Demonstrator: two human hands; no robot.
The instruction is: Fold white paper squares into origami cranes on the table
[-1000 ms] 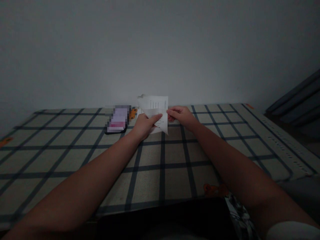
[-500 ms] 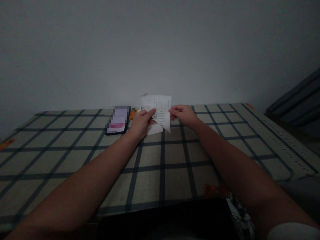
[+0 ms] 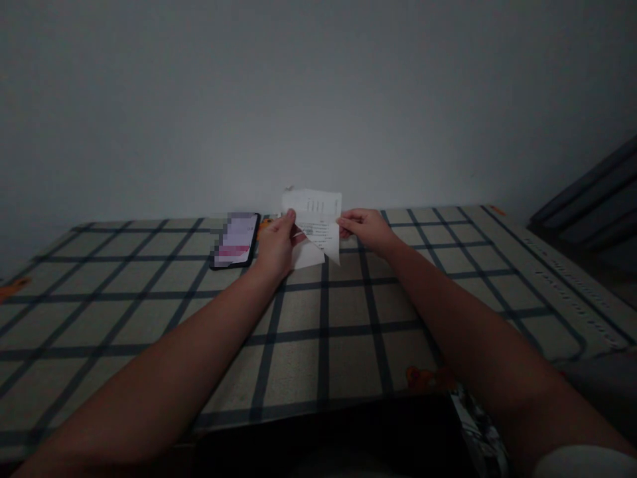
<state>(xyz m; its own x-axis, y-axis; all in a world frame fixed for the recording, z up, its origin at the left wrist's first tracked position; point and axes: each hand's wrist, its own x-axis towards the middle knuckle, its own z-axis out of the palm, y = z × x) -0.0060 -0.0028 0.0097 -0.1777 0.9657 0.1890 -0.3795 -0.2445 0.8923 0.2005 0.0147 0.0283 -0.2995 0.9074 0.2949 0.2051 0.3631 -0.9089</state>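
Observation:
A creased white sheet of printed paper (image 3: 318,216) is held up between my two hands over the far part of the table. My left hand (image 3: 276,242) is closed on its left side, the thumb lying on the front and the other fingers behind. At the right edge, my right hand (image 3: 365,228) pinches the paper between thumb and fingers. The lower edge is slanted and comes to a point at the bottom right. A blank white flap (image 3: 307,257) hangs below and behind it; whether it is part of the same sheet I cannot tell.
A phone (image 3: 236,240) with a lit, partly blurred screen lies left of my left hand. The checked tablecloth (image 3: 298,312) reaches back to a grey wall (image 3: 318,99). Dark folded fabric (image 3: 592,192) stands beyond the right edge.
My left thumb has slid left across the paper, baring more of the print, and the left hand has shifted slightly left. My right hand has stayed in place.

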